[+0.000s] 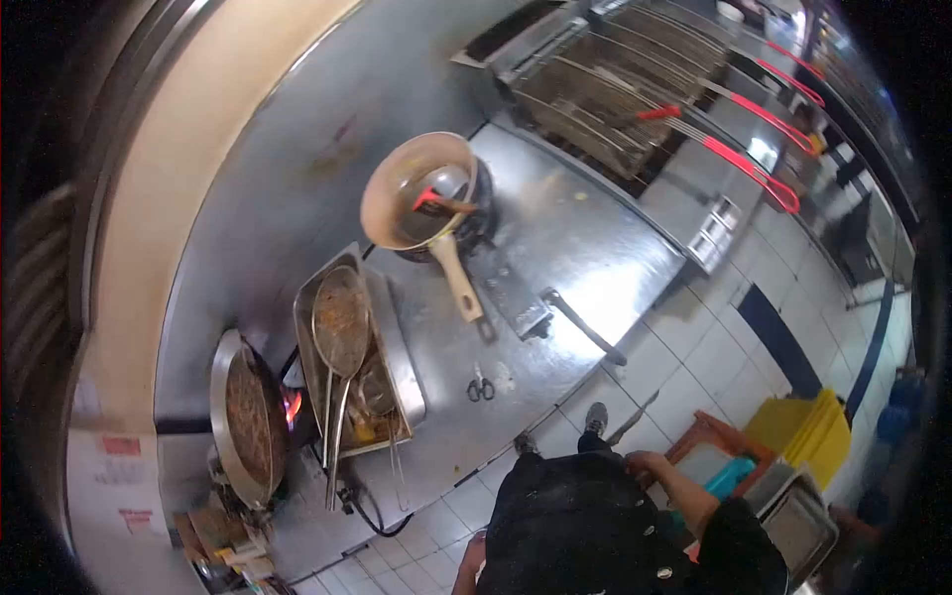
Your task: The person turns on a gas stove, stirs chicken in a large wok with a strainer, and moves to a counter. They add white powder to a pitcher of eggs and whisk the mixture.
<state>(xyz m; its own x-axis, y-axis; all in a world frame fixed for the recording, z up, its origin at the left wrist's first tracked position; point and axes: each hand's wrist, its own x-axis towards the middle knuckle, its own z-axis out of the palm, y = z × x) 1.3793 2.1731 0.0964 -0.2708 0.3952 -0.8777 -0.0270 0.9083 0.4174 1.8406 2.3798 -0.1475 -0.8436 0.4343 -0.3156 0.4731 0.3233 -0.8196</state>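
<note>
My left hand (pixel 474 555) is low in the view, beside the dark apron (pixel 565 526), its fingers mostly hidden. On the other side of the apron, my right hand (pixel 647 464) rests near its upper edge; its fingers are too unclear to read. A thin blade-like object (pixel 633 418) shows just beyond that hand, and I cannot tell whether they touch. Scissors (pixel 481 388) lie on the steel counter (pixel 441 357). Further back stands a beige pan (pixel 397 188) with a red-headed utensil (pixel 436 202) in it.
At left, a wok (pixel 228 426) of brown food sits by a flame (pixel 292 405). A strainer (pixel 342 327) lies across a metal tray (pixel 405 377). Fryers (pixel 615 89) and red-handled baskets (pixel 744 164) are at upper right. Yellow (pixel 818 436) and orange (pixel 709 431) containers stand at lower right.
</note>
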